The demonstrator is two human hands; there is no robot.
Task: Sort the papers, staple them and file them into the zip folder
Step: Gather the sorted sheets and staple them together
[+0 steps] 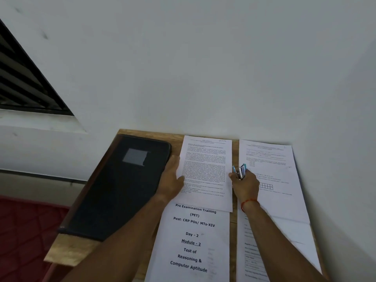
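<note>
A dense printed sheet [207, 169] lies at the back middle of the wooden table [146, 134]. My left hand [173, 180] holds its left edge, thumb on top of the page. My right hand [245, 185] grips a small blue and silver stapler [241, 171] at the sheet's right edge. The sheet overlaps a title page [193, 241] reading "Pre Examination Training". More white papers [272, 176] lie along the right side. A black zip folder [122, 184] lies closed on the left of the table.
A white wall rises right behind the table and along its right side. A dark louvred window [24, 82] is at the upper left. A red quilted surface [22, 231] lies below the table's left edge.
</note>
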